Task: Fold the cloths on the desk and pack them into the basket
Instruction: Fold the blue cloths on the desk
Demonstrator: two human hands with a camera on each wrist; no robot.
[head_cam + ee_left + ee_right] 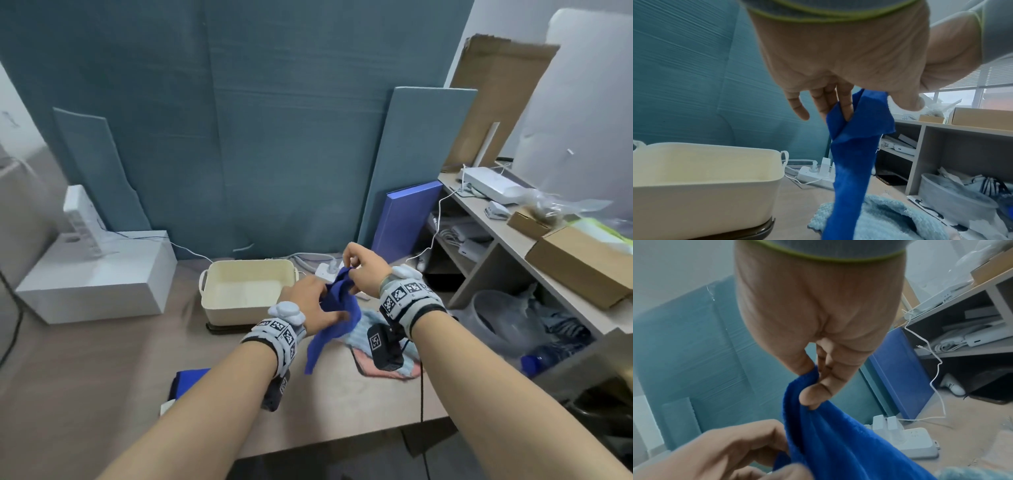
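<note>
lifting the blue cloth [337, 308] beside the basket [239, 310], both hands pinch it above the desk. left hand [838, 65] traps an edge between its fingers. right hand [818, 318] nips a corner; better to find neighbouring corners, then spread flat.

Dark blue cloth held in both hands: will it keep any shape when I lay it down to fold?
Probably not: the dark blue cloth hangs limp and twisted below the left hand and right hand. It looks thin and light. Its fuzzy surface likely grips the desk rather than sliding.
</note>
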